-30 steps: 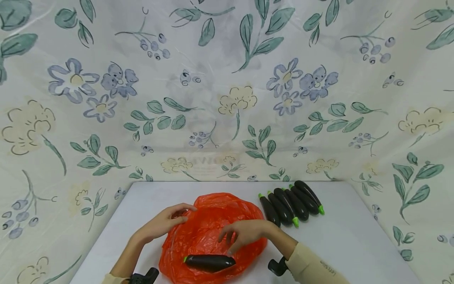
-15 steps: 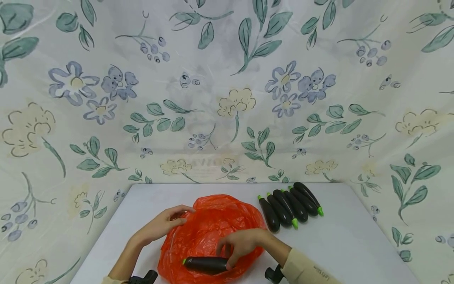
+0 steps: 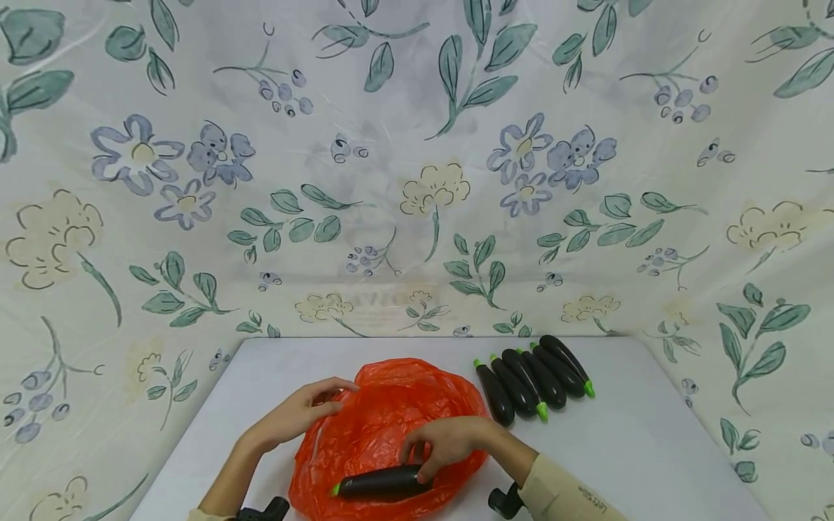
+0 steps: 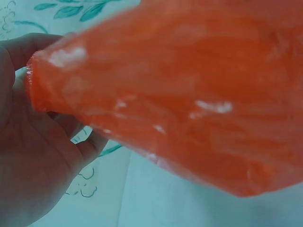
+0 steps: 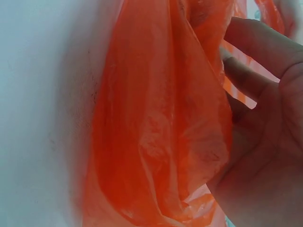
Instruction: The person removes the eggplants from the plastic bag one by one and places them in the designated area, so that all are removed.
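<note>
A red plastic bag (image 3: 378, 405) lies spread with its mouth open at the front middle of the table. My left hand (image 3: 306, 409) holds the bag's left rim, the film running between thumb and fingers in the left wrist view. Inside the bag lies a dark eggplant (image 3: 381, 483) with its green stem end to the left. My right hand (image 3: 446, 443) reaches over the bag's right side and grips the blunt right end of this eggplant between thumb and fingers. In the right wrist view the bag's red film (image 5: 156, 123) hides the eggplant and the fingertips partly.
Several more eggplants (image 3: 496, 394) lie side by side in a slanted row at the back right, close to the bag. The white table (image 3: 651, 449) ends at a floral-patterned cloth (image 3: 391, 217) behind it.
My right hand has come down onto the eggplant's right end and gripped it. The eggplant has tilted, its stem end shifting slightly left and down. My left hand has stayed at the rim.
</note>
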A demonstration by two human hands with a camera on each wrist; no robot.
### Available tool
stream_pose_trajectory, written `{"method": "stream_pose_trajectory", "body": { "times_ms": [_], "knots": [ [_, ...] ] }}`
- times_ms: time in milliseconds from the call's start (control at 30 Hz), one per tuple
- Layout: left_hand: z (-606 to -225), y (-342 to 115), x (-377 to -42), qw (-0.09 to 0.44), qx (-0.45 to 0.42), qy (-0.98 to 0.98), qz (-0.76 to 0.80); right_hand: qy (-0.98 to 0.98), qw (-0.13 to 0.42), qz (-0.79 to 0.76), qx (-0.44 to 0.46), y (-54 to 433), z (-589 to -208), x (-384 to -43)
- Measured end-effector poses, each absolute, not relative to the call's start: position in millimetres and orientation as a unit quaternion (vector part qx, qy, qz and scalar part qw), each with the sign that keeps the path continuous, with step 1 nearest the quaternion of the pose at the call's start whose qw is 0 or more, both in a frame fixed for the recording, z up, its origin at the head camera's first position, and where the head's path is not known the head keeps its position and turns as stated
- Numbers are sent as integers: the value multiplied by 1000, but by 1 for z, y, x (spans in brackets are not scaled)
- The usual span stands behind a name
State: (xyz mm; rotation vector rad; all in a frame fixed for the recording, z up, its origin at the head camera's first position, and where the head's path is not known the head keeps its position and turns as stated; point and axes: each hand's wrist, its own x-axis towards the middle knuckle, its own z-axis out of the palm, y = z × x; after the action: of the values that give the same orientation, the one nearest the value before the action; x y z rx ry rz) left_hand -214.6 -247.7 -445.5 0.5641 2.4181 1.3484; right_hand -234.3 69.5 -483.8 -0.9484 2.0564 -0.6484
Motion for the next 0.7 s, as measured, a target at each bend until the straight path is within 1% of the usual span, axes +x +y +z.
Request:
{"method": "stream_pose_trajectory", "body": {
  "times_ms": [233, 433, 700],
  "knots": [
    [-446, -248, -215, 159, 198, 843, 474, 810, 373, -286, -350, 73, -455, -222],
    [-446, -249, -215, 162, 199, 841, 477, 808, 365, -292, -360, 80, -448, -225],
    [-445, -250, -215, 163, 187, 845, 474, 812, 350, -309, -351, 97, -436, -231]
  ]
}}
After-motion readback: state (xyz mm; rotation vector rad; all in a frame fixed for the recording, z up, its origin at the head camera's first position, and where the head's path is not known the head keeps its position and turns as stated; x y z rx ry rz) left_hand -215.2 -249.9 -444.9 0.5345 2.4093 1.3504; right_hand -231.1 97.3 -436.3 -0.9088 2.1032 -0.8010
